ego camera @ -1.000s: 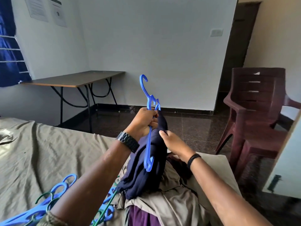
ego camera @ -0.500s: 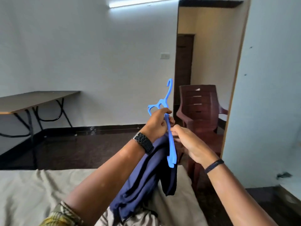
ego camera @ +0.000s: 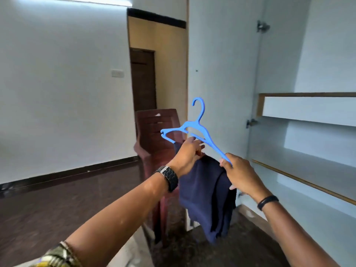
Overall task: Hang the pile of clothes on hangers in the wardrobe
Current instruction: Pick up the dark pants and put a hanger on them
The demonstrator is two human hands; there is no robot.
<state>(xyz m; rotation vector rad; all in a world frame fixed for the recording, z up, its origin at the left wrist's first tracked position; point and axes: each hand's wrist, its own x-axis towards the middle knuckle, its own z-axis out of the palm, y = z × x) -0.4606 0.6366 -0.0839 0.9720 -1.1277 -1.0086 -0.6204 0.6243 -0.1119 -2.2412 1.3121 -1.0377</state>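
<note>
One navy garment (ego camera: 204,191) is draped over a blue hanger (ego camera: 194,130), held aloft before the open wardrobe (ego camera: 308,108). Left hand (ego camera: 187,155) is curled on cloth and bar; right hand (ego camera: 239,174) grips the hanger's end. Tilt is marked: cloth may be slid off; no rail is seen.

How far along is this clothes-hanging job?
Done: the navy garment is draped on the blue hanger. In hand: the left hand and right hand carry it toward the open wardrobe. Left: hooking it inside; no rail is visible.
</note>
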